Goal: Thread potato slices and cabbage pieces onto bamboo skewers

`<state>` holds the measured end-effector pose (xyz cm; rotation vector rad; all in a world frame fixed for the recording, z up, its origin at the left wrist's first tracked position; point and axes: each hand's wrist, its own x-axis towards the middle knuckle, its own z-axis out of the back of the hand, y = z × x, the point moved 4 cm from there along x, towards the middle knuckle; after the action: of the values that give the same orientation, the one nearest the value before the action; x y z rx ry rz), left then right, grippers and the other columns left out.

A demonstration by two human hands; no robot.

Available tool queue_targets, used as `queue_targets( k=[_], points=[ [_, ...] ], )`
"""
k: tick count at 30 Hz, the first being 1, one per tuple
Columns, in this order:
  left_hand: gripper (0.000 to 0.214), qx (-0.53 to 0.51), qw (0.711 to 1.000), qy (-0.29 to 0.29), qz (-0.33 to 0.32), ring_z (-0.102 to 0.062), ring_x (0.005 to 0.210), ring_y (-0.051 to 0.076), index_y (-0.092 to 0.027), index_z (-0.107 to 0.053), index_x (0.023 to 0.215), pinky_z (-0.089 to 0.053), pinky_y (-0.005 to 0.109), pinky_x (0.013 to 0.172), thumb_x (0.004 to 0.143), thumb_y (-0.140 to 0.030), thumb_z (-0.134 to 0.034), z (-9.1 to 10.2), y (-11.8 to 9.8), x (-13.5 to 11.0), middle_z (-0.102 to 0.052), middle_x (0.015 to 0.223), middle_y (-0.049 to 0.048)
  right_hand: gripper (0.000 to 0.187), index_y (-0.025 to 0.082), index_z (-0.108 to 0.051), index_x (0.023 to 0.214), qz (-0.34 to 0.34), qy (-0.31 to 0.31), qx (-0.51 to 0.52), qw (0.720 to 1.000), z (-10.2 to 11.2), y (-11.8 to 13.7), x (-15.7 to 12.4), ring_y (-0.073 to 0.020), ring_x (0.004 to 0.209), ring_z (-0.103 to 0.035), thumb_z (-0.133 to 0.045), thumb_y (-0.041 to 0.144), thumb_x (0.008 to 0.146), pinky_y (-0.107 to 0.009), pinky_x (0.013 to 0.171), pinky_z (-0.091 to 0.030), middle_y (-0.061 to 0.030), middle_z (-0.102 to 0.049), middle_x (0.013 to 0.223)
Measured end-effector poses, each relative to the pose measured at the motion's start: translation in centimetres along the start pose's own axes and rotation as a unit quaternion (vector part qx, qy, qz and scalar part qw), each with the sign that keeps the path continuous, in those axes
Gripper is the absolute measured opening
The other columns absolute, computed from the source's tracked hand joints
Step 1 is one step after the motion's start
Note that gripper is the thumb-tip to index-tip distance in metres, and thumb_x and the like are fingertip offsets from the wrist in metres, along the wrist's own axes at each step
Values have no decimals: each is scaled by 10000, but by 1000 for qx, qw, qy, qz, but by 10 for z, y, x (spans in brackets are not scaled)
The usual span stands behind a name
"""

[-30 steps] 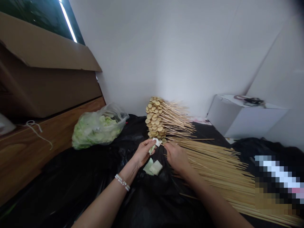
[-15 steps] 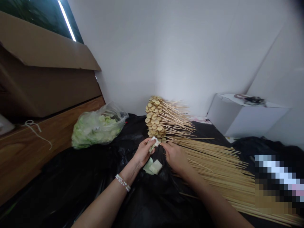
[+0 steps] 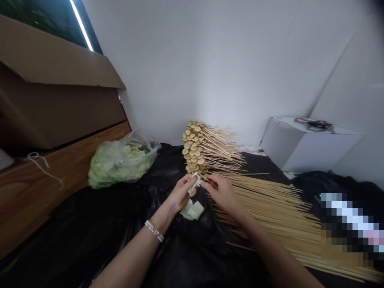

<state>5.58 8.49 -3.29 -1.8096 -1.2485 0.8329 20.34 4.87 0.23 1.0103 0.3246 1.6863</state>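
Note:
My left hand [image 3: 180, 193], a beaded bracelet on its wrist, pinches a folded piece of pale cabbage leaf [image 3: 194, 185] between thumb and fingers. Close beside it, my right hand [image 3: 222, 194] is closed on a thin bamboo skewer [image 3: 207, 179], whose tip end lies by the top of the leaf; whether it pierces the leaf I cannot tell. Just below the hands lie a pale cabbage piece [image 3: 197, 210] and a greener leaf piece [image 3: 186, 209] on black plastic sheeting [image 3: 180, 252]. Beyond the hands is a pile of skewered potato slices [image 3: 195, 146], sticks pointing right.
Many loose bamboo skewers [image 3: 276, 216] spread across the right side. A clear plastic bag of cabbage leaves [image 3: 120, 166] sits at left, near a wooden ledge [image 3: 90, 146] bearing a large cardboard box [image 3: 66, 108]. A white box [image 3: 318, 148] stands at back right, against the wall.
My right hand has shifted slightly at the leaf, and the skewer in its fingers now shows angled up across the leaf's top. My left hand keeps its pinch.

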Motion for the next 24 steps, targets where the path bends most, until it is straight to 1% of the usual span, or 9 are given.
queue_targets(
  k=[2,4,9,11,15,18,20,22,24],
  points=[
    [356,17,1000,23,-4,-474,501,24,-130,-613,753,-350,128,431,599,-356,-841,-5,1,-3,-571,668,-24,245,198,-707,946,1,22,1,1000,-3,3,-2,-129,612,-541,-618,391,823,-229,598,-374,5,-668,709],
    [368,32,999,34,-4,-488,518,33,-133,-613,746,-360,139,450,580,-361,-849,-7,0,-5,-581,678,-19,216,198,-709,886,-2,37,8,999,-5,3,-3,-124,604,-522,-611,381,826,-226,587,-358,11,-655,695],
    [389,44,999,24,12,-535,554,50,-139,-626,766,-430,161,514,533,-328,-874,-5,-4,-7,-607,697,-13,247,174,-700,834,-11,58,78,995,-5,0,0,-115,590,-506,-547,366,859,-217,570,-358,12,-634,672],
    [378,41,999,29,15,-548,569,53,-140,-632,789,-447,160,525,544,-301,-871,-5,-4,-7,-617,720,-10,268,166,-686,786,-6,58,80,995,-3,0,1,-113,573,-493,-515,353,874,-215,552,-347,16,-605,631],
    [272,17,999,16,23,-572,584,56,-142,-630,802,-460,143,514,629,-232,-819,-3,-1,-5,-636,756,1,322,178,-643,715,6,22,8,1000,3,2,1,-116,563,-500,-439,318,921,-222,558,-335,14,-589,601],
    [210,-43,997,3,57,-635,662,97,-138,-627,816,-482,147,514,649,-138,-754,1,-1,-3,-676,862,47,298,187,-653,778,25,-12,-71,997,6,4,-1,-138,663,-568,-424,291,938,-232,628,-360,-14,-652,708],
    [254,-87,993,5,78,-668,745,133,-149,-624,846,-486,143,512,622,-70,-716,2,-3,-2,-687,925,64,277,189,-659,835,42,-24,-114,992,7,6,-3,-153,745,-596,-422,277,947,-236,681,-372,-31,-675,791],
    [292,-101,992,4,80,-666,730,126,-156,-626,860,-463,122,483,608,-29,-700,2,-5,-2,-681,867,46,277,189,-660,887,58,-31,-153,986,7,8,-5,-159,789,-605,-407,272,963,-239,708,-374,-41,-679,836],
    [237,-85,993,5,82,-627,627,93,-142,-638,841,-419,107,432,636,-55,-721,1,-5,-3,-642,745,24,296,184,-663,936,78,-39,-192,977,7,11,-8,-163,811,-606,-383,272,979,-241,718,-375,-52,-676,862]
  ],
)
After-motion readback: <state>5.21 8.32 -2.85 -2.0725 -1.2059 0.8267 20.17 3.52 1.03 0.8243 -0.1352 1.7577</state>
